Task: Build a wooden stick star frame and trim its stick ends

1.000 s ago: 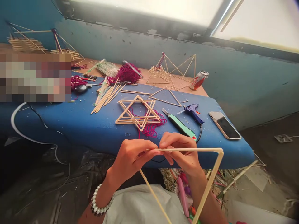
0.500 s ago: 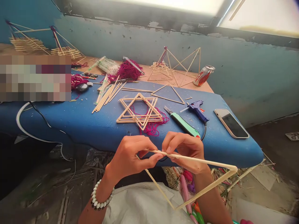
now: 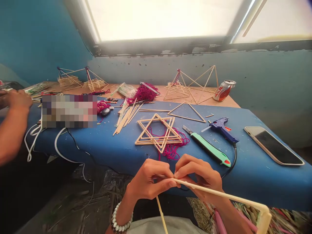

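My left hand (image 3: 149, 182) and my right hand (image 3: 198, 174) meet low in the middle of the view, both pinching one corner of a pale stick triangle frame (image 3: 220, 194). One stick runs right to a glued corner at the lower right; another drops down between my arms. Just beyond my hands, on the blue table (image 3: 102, 146), lies a stick star (image 3: 158, 131) with magenta yarn (image 3: 174, 149) under it.
A green utility knife (image 3: 209, 150), blue glue gun (image 3: 221, 126) with its cord, and a phone (image 3: 274, 144) lie to the right. Loose sticks (image 3: 125, 117), a flat stick triangle (image 3: 186, 112), stick pyramids (image 3: 188, 84), a can (image 3: 223, 90). Another person's arm (image 3: 12, 123) at left.
The view has tilted up and turned left, bringing another person's arm in. The triangle frame has swung lower and to the right; both my hands keep pinching its corner.
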`<move>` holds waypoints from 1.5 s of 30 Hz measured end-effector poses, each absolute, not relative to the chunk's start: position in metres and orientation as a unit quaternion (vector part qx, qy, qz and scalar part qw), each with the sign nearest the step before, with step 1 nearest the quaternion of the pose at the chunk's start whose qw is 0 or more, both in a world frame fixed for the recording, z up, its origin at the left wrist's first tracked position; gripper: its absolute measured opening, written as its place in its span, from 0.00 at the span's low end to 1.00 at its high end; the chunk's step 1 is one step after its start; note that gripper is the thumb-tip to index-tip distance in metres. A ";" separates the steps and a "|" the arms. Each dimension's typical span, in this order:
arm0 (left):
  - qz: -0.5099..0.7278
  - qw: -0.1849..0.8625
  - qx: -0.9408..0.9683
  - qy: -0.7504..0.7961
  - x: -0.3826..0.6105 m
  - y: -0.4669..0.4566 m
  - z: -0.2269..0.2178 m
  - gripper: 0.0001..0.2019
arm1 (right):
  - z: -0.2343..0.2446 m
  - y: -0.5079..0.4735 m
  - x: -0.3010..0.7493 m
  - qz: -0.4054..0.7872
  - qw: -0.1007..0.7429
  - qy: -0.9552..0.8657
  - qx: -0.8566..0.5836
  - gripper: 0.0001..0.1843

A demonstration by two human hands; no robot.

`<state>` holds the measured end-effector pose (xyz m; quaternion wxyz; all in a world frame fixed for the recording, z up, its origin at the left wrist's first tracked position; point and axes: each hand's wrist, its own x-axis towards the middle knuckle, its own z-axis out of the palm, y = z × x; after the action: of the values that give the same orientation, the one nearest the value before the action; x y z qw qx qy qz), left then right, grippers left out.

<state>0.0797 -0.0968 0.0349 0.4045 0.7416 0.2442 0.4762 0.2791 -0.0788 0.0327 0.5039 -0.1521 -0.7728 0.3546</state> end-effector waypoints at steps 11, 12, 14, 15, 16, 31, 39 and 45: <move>0.469 0.514 0.688 0.206 0.082 -0.097 0.014 0.24 | 0.025 -0.085 0.286 0.327 0.444 -0.813 -0.189 0.07; 0.463 0.524 0.685 0.204 0.082 -0.096 0.012 0.24 | 0.025 -0.085 0.286 0.328 0.439 -0.815 -0.188 0.07; 0.450 0.547 0.677 0.202 0.082 -0.096 0.007 0.26 | 0.028 -0.084 0.287 0.327 0.430 -0.820 -0.187 0.04; 0.443 0.559 0.672 0.201 0.082 -0.096 0.005 0.27 | 0.029 -0.084 0.287 0.324 0.427 -0.823 -0.186 0.04; 0.435 0.571 0.666 0.201 0.082 -0.096 0.002 0.28 | 0.032 -0.083 0.286 0.321 0.423 -0.828 -0.183 0.04; 0.349 0.690 0.609 0.177 0.082 -0.081 -0.004 0.28 | 0.051 -0.068 0.293 0.268 0.337 -0.891 -0.143 0.09; 0.344 0.693 0.612 0.166 0.087 -0.080 -0.010 0.27 | 0.043 -0.076 0.294 0.341 0.359 -0.860 -0.123 0.10; 0.323 0.702 0.616 0.153 0.086 -0.083 -0.013 0.27 | 0.042 -0.081 0.296 0.357 0.336 -0.863 -0.126 0.12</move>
<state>0.0864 -0.0826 -0.0125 0.7018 0.6160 0.1531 0.3233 0.2960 -0.0811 0.0422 0.3356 -0.1255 -0.8628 0.3565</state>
